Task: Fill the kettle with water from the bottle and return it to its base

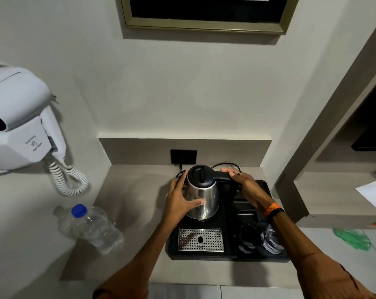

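Observation:
A steel kettle (204, 197) with a closed black lid stands on its base at the back of a black tray (174, 244). My left hand (179, 199) is pressed flat against the kettle's left side, thumb across its front. My right hand (242, 180) wraps the black handle at the kettle's right. A clear plastic water bottle (92, 228) with a blue cap stands on the counter to the left, capped and apart from both hands.
The tray also holds a perforated metal drip grate (201, 240) in front and two upturned glasses (260, 237) at the right. A black wall socket (183, 156) with a cord sits behind the kettle. A white wall hair dryer (21, 126) hangs at left.

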A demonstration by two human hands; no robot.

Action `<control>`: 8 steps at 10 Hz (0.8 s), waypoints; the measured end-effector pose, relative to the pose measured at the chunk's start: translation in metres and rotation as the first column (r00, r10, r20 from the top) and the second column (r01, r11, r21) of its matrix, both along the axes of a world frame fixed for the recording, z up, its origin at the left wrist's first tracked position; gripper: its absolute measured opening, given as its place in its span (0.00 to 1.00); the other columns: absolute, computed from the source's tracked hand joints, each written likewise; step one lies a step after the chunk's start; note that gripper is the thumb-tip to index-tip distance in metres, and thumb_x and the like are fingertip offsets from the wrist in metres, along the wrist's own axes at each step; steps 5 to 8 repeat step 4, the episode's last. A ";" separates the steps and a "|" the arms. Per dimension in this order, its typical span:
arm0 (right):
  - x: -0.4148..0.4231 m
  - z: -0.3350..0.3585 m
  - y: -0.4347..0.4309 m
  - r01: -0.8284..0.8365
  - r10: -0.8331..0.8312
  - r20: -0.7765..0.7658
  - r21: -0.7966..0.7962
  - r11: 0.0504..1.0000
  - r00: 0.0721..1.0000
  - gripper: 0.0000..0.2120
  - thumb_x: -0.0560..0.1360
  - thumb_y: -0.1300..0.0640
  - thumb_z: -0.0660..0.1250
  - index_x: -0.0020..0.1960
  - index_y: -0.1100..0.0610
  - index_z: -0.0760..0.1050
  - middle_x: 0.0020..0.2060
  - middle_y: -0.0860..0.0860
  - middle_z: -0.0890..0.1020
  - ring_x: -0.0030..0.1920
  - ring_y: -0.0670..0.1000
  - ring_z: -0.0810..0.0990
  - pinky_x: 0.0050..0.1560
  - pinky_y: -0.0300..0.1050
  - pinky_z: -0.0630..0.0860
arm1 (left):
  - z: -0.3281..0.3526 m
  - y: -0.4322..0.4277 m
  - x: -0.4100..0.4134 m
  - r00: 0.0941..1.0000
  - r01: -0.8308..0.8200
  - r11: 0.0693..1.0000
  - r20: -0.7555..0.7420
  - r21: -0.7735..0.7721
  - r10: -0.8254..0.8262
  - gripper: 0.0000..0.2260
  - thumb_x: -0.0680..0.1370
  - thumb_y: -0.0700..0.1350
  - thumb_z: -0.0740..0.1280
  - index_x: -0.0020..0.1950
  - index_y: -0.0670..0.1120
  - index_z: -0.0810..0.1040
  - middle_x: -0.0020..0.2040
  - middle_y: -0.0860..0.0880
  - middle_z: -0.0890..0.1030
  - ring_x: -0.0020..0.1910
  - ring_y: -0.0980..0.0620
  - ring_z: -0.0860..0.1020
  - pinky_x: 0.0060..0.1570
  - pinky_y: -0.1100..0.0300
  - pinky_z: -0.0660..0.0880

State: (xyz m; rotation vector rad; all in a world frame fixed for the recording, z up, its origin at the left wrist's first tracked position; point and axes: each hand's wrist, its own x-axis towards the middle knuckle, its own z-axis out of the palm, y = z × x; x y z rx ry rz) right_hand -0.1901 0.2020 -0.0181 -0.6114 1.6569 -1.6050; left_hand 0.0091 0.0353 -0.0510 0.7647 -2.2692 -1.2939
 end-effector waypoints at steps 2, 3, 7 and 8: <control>-0.005 0.008 0.002 -0.020 0.021 -0.015 0.078 0.997 1.000 0.13 0.82 0.57 0.63 0.63 0.56 0.82 0.60 0.53 0.86 0.64 0.56 0.81 0.64 0.50 0.75 | 0.005 0.002 0.002 1.000 0.007 1.000 0.031 0.011 -0.007 0.53 0.58 0.61 0.82 0.77 0.63 0.59 0.75 0.52 0.65 0.70 0.53 0.71 0.70 0.49 0.72; 0.003 0.018 -0.005 0.077 -0.044 -0.206 0.156 0.985 0.978 0.13 0.82 0.52 0.64 0.59 0.54 0.84 0.58 0.54 0.86 0.63 0.58 0.81 0.63 0.49 0.75 | 0.014 -0.001 0.000 0.998 0.017 0.998 0.055 -0.057 -0.014 0.53 0.60 0.64 0.80 0.78 0.62 0.54 0.79 0.55 0.57 0.75 0.53 0.64 0.74 0.43 0.67; 0.010 0.026 -0.017 0.228 -0.075 -0.534 0.227 0.947 0.842 0.14 0.81 0.49 0.65 0.62 0.54 0.81 0.60 0.55 0.83 0.64 0.57 0.79 0.66 0.52 0.73 | 0.027 -0.005 0.000 0.999 -0.005 0.989 0.046 -0.150 0.012 0.50 0.64 0.70 0.74 0.79 0.63 0.51 0.80 0.57 0.53 0.78 0.51 0.59 0.74 0.45 0.64; 0.010 0.026 -0.017 0.228 -0.075 -0.534 0.227 0.947 0.842 0.14 0.81 0.49 0.65 0.62 0.54 0.81 0.60 0.55 0.83 0.64 0.57 0.79 0.66 0.52 0.73 | 0.027 -0.005 0.000 0.999 -0.005 0.989 0.046 -0.150 0.012 0.50 0.64 0.70 0.74 0.79 0.63 0.51 0.80 0.57 0.53 0.78 0.51 0.59 0.74 0.45 0.64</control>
